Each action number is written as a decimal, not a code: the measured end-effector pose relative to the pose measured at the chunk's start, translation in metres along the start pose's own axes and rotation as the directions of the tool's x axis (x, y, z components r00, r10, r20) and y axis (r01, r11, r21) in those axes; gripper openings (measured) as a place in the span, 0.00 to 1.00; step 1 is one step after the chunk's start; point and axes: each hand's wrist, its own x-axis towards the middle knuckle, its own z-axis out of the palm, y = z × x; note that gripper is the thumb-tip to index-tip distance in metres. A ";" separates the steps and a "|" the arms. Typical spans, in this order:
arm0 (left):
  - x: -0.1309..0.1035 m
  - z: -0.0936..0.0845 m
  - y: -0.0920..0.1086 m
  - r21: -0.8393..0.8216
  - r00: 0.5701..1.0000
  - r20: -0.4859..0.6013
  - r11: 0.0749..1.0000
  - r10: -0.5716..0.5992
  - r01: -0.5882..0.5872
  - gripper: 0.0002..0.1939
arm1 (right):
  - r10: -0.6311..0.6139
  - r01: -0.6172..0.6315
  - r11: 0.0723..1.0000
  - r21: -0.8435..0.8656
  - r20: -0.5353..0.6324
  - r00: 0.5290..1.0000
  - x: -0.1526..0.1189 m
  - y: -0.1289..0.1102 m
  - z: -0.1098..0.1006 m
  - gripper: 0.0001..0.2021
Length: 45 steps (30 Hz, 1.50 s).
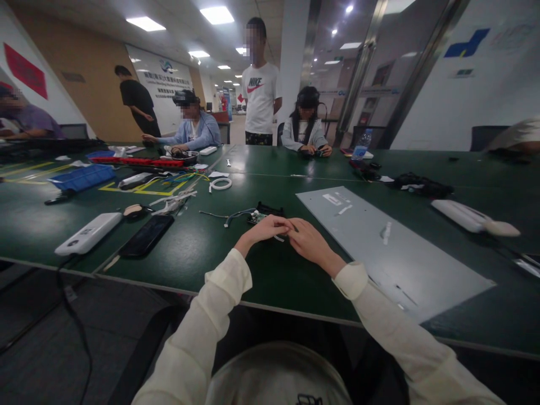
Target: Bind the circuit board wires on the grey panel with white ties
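Note:
My left hand (266, 229) and my right hand (311, 241) meet over the green table, fingertips together. Both have bent, pinching fingers, and whatever lies between them is too small or hidden to name. Just behind my hands is a black plastic part (271, 209) with a small green circuit board (255, 216) on it, partly covered by my left hand. Thin grey wires (230, 217) run from it to the left, ending in small connectors. A short white strip (279, 238) shows below my fingers; I cannot tell whether it is held.
A grey panel (405, 253) lies to the right with small white pieces on it. Leftward are a black phone (147, 235), a white power bank (89, 232), a blue tray (82, 179) and a coiled white tube (220, 184). Across the table, people sit and one stands.

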 end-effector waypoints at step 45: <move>0.002 -0.004 0.006 0.395 0.944 -0.264 0.915 0.196 -0.080 0.11 | 0.114 -0.115 0.992 -0.044 -0.025 0.993 0.002 0.011 0.002 0.19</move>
